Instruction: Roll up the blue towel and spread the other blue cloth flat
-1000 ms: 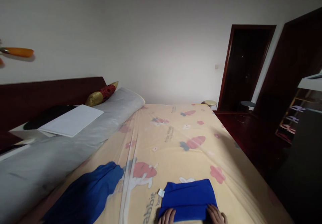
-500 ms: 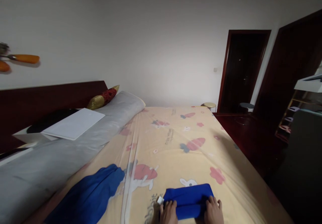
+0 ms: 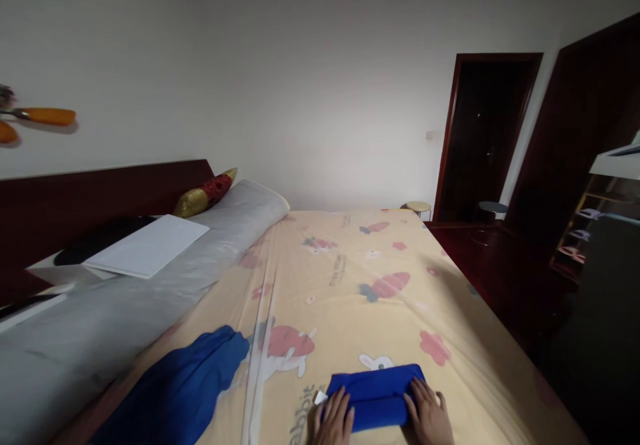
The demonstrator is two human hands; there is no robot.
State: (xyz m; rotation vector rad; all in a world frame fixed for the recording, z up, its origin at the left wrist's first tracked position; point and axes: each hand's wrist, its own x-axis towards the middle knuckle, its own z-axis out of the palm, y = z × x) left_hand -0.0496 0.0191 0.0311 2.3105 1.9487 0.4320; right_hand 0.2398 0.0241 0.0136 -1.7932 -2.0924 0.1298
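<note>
A folded blue cloth (image 3: 376, 395) lies on the yellow patterned bedsheet (image 3: 360, 285) at the bottom of the view. My left hand (image 3: 336, 421) rests flat on its left end, beside a small white tag (image 3: 321, 397). My right hand (image 3: 429, 418) presses on its right end, fingers spread over the fabric. A second, loose blue garment (image 3: 175, 391) lies crumpled on the sheet to the left, apart from both hands.
A long grey bolster (image 3: 150, 285) runs along the dark wooden headboard (image 3: 100, 191), with a white flat board (image 3: 147, 246) and a gold-and-red cushion (image 3: 203, 191) on it. Dark doorways (image 3: 485, 138) and a small stool (image 3: 418, 207) stand at the right.
The blue cloth has been folded over toward me into a narrower strip, and both hands now lie flat on top of its two ends.
</note>
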